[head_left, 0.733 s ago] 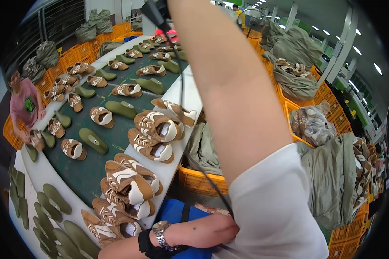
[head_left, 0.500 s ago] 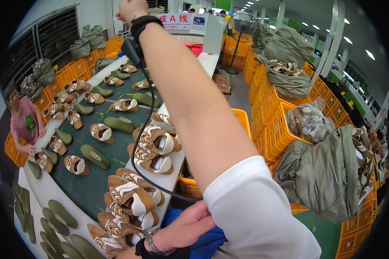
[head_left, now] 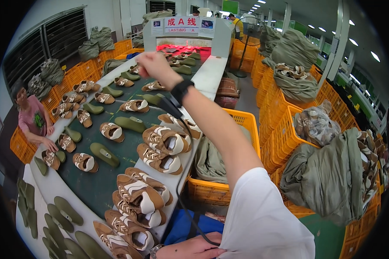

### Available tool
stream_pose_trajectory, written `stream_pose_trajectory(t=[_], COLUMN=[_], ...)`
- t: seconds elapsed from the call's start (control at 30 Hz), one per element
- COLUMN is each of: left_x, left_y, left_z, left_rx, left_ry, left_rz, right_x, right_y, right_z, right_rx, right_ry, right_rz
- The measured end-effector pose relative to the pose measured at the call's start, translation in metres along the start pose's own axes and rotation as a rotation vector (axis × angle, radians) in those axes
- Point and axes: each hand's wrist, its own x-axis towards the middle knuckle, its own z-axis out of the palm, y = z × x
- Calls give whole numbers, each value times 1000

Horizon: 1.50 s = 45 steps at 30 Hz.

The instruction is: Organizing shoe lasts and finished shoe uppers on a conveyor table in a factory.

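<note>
My right arm stretches over the conveyor, and my right hand (head_left: 157,68) is curled into a fist in the air with nothing visible in it. A black band (head_left: 182,90) circles that wrist, with a small black device on it. From there a black cable (head_left: 178,190) runs down to my left hand (head_left: 193,247), low in front of me. Its fingers are closed at the edge of my white shirt (head_left: 266,220), partly hidden. Brown-and-white sneakers (head_left: 138,192) stand stacked on the near ledge, left of my arms.
On the green conveyor (head_left: 88,185) lie sneakers and olive shoe lasts (head_left: 104,154). More lasts (head_left: 65,210) rest at lower left. A person in pink (head_left: 32,116) touches a shoe across the belt. Orange crates (head_left: 285,129) with covered shoes stand right; a crate (head_left: 209,190) sits beside the ledge.
My right arm has lowered and swung, so the red-lit machine opening and the crate beside the ledge show. My left hand has moved lower in view. The view has shifted slightly.
</note>
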Motion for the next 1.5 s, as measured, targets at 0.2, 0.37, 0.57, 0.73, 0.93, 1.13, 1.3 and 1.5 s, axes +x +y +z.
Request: stream_pose_trajectory(t=[0.2, 0.37, 0.57, 0.73, 0.93, 1.13, 1.3, 1.5], left_x=[-2, 2, -15, -13, 5, -2, 5, -7], left_y=[0, -6, -41, -35, -25, -13, -7, -3], left_z=[1, -2, -3, 8, 1, 6, 12, 10], left_rx=[-45, -61, 13, -64, 82, 20, 92, 129], left_ry=[4, -56, -298, -124, -410, -98, -178, -90], left_rz=[-62, -77, -147, -12, -206, 65, 17, 80], right_x=[-83, -144, -238, -198, -10, 43, 56, -77], right_y=[53, 9, -4, 14, 47, 2, -7, -56], right_z=[-4, 38, 92, 77, -57, -83, -92, 65], right_rx=[-1192, -797, 482, -104, -997, -1062, -1179, -72], right_ry=[-610, -419, -129, -126, 239, 517, 482, -308], right_rz=[-2, -72, 221, 158, 21, 259, 85, -51])
